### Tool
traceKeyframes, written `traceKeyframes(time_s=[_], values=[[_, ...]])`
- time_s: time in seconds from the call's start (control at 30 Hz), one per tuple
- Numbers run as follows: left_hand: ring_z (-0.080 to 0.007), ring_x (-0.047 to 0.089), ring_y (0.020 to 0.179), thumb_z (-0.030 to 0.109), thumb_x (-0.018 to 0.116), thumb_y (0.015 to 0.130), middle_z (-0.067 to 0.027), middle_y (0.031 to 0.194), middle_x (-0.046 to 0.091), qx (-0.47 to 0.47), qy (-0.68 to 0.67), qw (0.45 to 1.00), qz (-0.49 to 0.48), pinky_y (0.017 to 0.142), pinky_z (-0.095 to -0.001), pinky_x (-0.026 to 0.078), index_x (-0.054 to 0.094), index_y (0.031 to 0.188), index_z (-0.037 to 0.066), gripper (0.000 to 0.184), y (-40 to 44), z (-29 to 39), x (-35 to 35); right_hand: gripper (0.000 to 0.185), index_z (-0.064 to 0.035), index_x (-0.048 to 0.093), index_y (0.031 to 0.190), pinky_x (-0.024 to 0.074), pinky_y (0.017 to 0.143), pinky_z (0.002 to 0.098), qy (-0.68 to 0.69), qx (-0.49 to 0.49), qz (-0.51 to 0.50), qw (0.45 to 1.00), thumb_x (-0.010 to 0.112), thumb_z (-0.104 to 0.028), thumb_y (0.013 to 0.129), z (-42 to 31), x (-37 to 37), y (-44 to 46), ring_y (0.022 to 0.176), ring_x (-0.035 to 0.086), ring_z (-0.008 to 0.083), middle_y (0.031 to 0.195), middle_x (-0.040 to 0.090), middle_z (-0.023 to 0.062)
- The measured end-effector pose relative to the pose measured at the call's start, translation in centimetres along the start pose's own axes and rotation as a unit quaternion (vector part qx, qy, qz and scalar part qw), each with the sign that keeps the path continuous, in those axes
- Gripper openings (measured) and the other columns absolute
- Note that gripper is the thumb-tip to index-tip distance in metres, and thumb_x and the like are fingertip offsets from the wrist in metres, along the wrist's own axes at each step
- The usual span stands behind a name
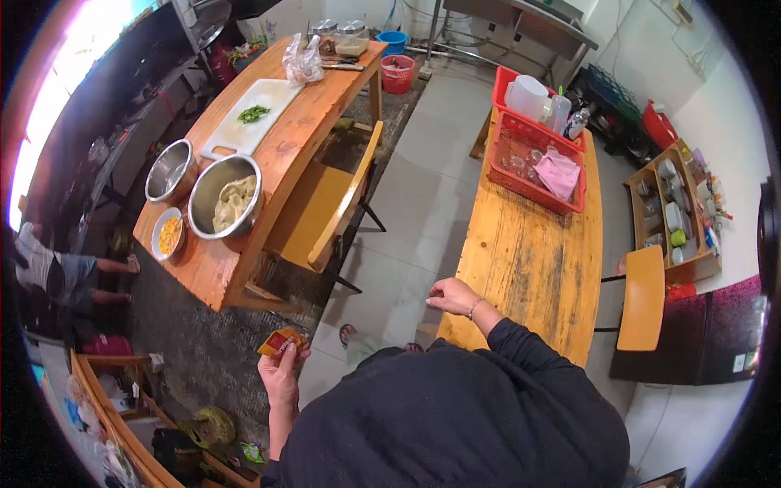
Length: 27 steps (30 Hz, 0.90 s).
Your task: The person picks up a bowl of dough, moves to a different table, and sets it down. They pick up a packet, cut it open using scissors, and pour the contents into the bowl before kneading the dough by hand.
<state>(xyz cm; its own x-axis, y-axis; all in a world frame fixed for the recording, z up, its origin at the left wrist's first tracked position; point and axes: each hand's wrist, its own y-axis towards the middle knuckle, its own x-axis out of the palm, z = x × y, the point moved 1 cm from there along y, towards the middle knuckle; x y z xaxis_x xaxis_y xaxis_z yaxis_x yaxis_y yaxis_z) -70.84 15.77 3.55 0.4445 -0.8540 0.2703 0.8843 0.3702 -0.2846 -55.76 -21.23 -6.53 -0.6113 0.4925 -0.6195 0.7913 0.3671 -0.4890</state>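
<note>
My left hand [281,376] grips a small yellow and red packet [283,342] between thumb and fingers, over the dark floor mat. My right hand [454,296] hangs by the near left edge of the wooden table [521,252], its fingers loosely bent and nothing seen in them. On the other wooden table [281,154], a steel bowl [195,213] holds pale dough-like pieces [234,203]. Beside it are a second steel bowl [171,172] and a white bowl with yellow bits [167,233]. Chopped greens [254,114] lie on a white cutting board [264,138].
A yellow chair [313,207] stands against the left table. Red baskets [521,175] with a pink cloth [558,172] sit on the right table. Another chair [640,297] and a shelf [679,215] are at the right. A person's legs [98,268] show at far left.
</note>
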Motion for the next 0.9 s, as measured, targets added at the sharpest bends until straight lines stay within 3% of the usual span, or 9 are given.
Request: traceKeyframes(time_s=[0.2, 0.33, 0.5, 0.9], values=[[-0.0210, 0.067, 0.091, 0.003, 0.061, 0.092, -0.0132, 0.102, 0.068, 0.079, 0.000, 0.993, -0.092, 0.077, -0.0358, 0.058, 0.061, 0.111, -0.004, 0.020, 8.9, 5.3, 1.7, 0.037, 0.0018, 0.067, 0.105, 0.0526, 0.081, 0.0342, 0.034, 0.032, 0.080, 0.996, 0.070, -0.028, 0.083, -2.8, -3.4, 3.8, 0.090, 0.067, 0.0252, 0.096, 0.070, 0.0169], [-0.0210, 0.067, 0.091, 0.003, 0.061, 0.092, -0.0134, 0.102, 0.068, 0.049, 0.034, 0.989, -0.133, 0.078, -0.0359, 0.058, 0.062, 0.110, -0.005, 0.019, 13.0, 7.3, 3.1, 0.042, 0.0011, 0.067, 0.106, 0.0524, 0.079, 0.0384, 0.064, 0.029, 0.167, 0.983, 0.069, -0.033, 0.081, -2.7, -5.7, 5.6, 0.085, 0.067, 0.0319, 0.090, 0.069, 0.0205], [-0.0207, 0.067, 0.090, 0.003, 0.061, 0.092, -0.0131, 0.101, 0.068, 0.007, 0.051, 0.988, -0.148, 0.078, -0.0356, 0.058, 0.063, 0.110, -0.004, 0.019, 16.3, 6.7, 5.5, 0.041, 0.0011, 0.067, 0.106, 0.0523, 0.080, 0.0381, 0.054, 0.059, 0.203, 0.976, 0.069, -0.031, 0.080, -0.2, -10.1, 6.3, 0.087, 0.067, 0.0314, 0.091, 0.069, 0.0197], [-0.0216, 0.069, 0.083, 0.004, 0.061, 0.092, -0.0151, 0.100, 0.069, -0.010, 0.063, 0.994, -0.085, 0.074, -0.0338, 0.058, 0.062, 0.111, -0.004, 0.021, 24.2, 7.7, 19.1, 0.027, -0.0017, 0.070, 0.091, 0.0502, 0.083, 0.0458, -0.066, 0.132, 0.361, 0.921, 0.065, -0.026, 0.080, 9.8, -34.2, 18.4, 0.094, 0.063, 0.0376, 0.096, 0.066, 0.0207]])
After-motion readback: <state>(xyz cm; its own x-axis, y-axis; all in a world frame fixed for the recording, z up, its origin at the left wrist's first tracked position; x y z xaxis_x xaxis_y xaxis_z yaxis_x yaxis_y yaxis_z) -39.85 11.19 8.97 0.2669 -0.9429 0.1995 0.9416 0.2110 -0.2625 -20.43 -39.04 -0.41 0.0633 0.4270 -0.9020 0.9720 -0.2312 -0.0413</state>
